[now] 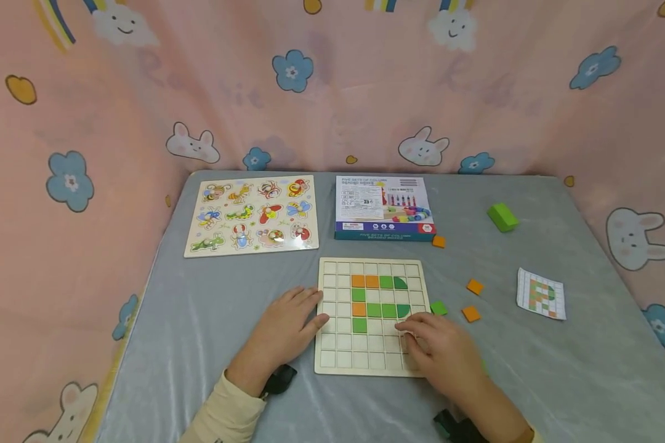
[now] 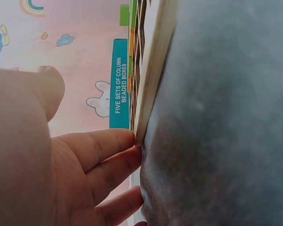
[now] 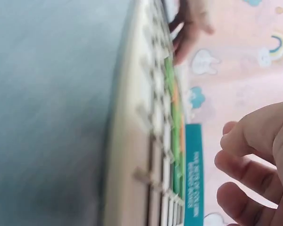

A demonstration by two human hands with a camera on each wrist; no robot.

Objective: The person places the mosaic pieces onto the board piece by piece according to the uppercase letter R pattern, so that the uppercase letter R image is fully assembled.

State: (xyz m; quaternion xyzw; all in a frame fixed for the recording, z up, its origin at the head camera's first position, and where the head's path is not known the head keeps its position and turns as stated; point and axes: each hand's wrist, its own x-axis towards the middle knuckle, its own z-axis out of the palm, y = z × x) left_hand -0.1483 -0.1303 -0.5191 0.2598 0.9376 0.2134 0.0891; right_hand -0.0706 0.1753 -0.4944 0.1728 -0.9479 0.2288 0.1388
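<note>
A pale wooden grid board (image 1: 332, 360) lies on the grey cloth, with orange square tiles (image 1: 372, 281), green square tiles (image 1: 374, 310) and dark green rounded tiles (image 1: 400, 283) set in its cells. At its left edge rests my left hand (image 1: 285, 326), fingers extended; in the left wrist view the fingertips (image 2: 127, 137) touch the board's corner. Over the lower right cells hovers my right hand (image 1: 443, 347), fingers loosely bent. Nothing shows between its fingers (image 3: 238, 167) in the right wrist view. A loose green tile (image 1: 438, 307) lies just beyond its knuckles.
Loose orange tiles (image 1: 471, 314) lie right of the board. Farther right are a pattern card (image 1: 540, 295) and a green block (image 1: 502, 217). Behind the board stand a bead-set box (image 1: 385, 231) and, to its left, an insect picture puzzle (image 1: 255, 225). Printed curtains surround the table.
</note>
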